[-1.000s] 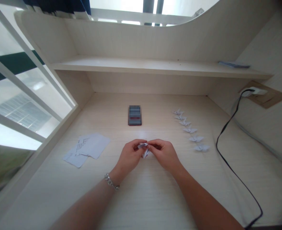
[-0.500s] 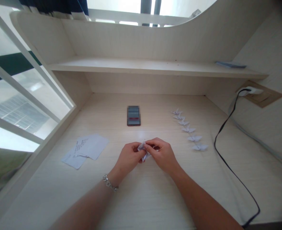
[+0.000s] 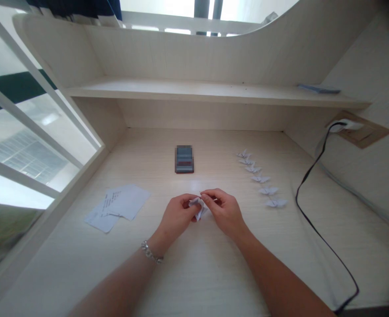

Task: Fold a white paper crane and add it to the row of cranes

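We look down at a pale wooden desk (image 3: 194, 273) with a long shelf (image 3: 181, 90) above it and a window (image 3: 32, 127) at the side. A small dark flat thing (image 3: 184, 159) lies in the middle of the desk, and we cannot tell what it is because it is blurred. To the left of it and nearer to us lie some white paper sheets (image 3: 118, 204). To its right is a row of paper birds (image 3: 259, 178), one after the other. Further right, a black cable (image 3: 309, 220) runs from a wall plug (image 3: 342, 126) down across the desk.

Both our arms reach forward and meet just in front of the dark thing. Our left hand (image 3: 177, 215), with a bracelet (image 3: 151, 252) on the wrist, and our right hand (image 3: 225, 211) pinch a small folded paper (image 3: 197, 206) between the fingertips. The paper sits between the two hands, just above the desk. The fingers are curled in and the hands nearly touch.
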Available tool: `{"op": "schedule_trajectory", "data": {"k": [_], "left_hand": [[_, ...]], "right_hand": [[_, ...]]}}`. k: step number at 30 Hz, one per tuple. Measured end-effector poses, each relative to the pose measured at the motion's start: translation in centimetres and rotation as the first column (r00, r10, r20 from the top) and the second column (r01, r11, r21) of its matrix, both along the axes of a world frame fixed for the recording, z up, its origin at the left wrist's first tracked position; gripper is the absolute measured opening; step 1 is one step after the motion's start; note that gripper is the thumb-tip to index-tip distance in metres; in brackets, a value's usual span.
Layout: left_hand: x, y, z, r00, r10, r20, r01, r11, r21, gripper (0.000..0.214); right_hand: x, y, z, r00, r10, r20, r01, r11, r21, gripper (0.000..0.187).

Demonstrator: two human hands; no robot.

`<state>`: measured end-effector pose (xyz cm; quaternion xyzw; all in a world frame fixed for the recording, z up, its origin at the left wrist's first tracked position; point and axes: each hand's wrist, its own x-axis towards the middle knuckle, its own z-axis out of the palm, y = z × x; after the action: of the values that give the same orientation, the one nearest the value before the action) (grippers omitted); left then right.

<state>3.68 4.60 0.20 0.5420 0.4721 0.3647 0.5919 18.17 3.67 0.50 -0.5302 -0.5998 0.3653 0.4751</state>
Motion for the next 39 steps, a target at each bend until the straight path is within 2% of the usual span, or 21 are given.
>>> {"op": "schedule_trajectory", "data": {"k": [5, 12, 16, 22, 26, 30, 35, 39], "left_hand": [[-0.1, 0.1, 0.1, 0.992, 0.122, 0.042, -0.123, 0.992, 0.019, 0.026], [0.0, 0.0, -0.4, 0.993, 0.111, 0.043, -0.114, 0.99, 0.088, 0.026], [0.0, -0.1, -0.2, 0.996, 0.067, 0.053, -0.072, 0.991, 0.116, 0.027], [0.0, -0.1, 0.3, 0.991, 0.089, 0.1, -0.101, 0.989, 0.113, 0.031], [-0.1, -0.1, 0.2, 0.988, 0.066, 0.138, -0.085, 0.986, 0.141, 0.034], [-0.4, -0.2, 0.0, 0.988, 0.028, 0.155, -0.058, 0.979, 0.197, 0.037], [-0.6, -0.3, -0.2, 0.991, 0.01, 0.13, -0.036, 0.978, 0.206, 0.041], [-0.5, -0.3, -0.2, 0.991, 0.023, 0.132, -0.05, 0.977, 0.208, 0.036]], "right_hand": [[0.2, 0.5, -0.5, 0.996, 0.06, -0.067, -0.067, 0.992, -0.111, 0.018], [0.2, 1.0, -1.3, 0.955, 0.054, -0.292, -0.124, 0.966, -0.226, 0.018], [0.2, 0.9, -1.4, 0.935, 0.053, -0.349, -0.13, 0.971, -0.202, 0.018], [0.3, 0.7, -1.1, 0.964, 0.081, -0.254, -0.115, 0.986, -0.122, 0.019], [0.5, 0.6, -0.7, 0.965, 0.126, -0.229, -0.147, 0.986, -0.078, 0.02], [0.7, 0.4, -0.4, 0.964, 0.166, -0.206, -0.181, 0.982, -0.058, 0.021], [1.0, 0.3, -0.3, 0.962, 0.21, -0.172, -0.221, 0.974, -0.047, 0.022], [1.1, 0.4, -0.2, 0.968, 0.199, -0.154, -0.207, 0.978, -0.037, 0.023]]}}
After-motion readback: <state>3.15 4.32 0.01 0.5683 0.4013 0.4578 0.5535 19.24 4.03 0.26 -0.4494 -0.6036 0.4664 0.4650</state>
